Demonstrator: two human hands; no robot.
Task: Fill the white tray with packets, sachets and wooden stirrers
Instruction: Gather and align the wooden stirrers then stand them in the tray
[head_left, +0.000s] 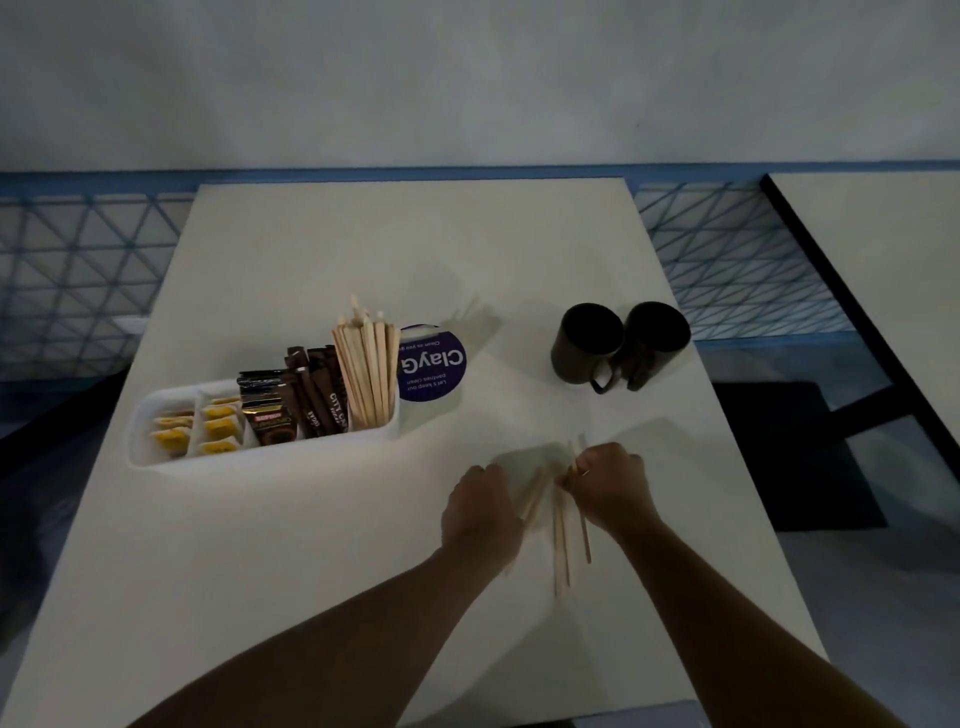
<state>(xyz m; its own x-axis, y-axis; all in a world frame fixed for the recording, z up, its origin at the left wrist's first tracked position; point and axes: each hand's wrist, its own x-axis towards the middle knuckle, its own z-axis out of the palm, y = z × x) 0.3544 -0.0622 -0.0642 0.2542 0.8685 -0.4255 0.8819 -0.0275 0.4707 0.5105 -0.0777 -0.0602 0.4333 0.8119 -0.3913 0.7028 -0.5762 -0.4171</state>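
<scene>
The loose wooden stirrers (563, 525) lie fanned between the hands, well right of the white tray (260, 457): light, stiff slips, likely to splay and slide unless pinched mid-length as one bunch. The right hand (608, 483) curls round their far ends; the left hand (480, 506) curls against a few more, its hold lost in blur. The smooth pale table (311, 571) also carries two black mugs (618, 345), with a plain wall (467, 78) behind.

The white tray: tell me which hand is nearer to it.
Left. The left hand is just right of the tray and nearer the camera; the right hand is farther right still, gripping the loose stirrers between the hands.
</scene>
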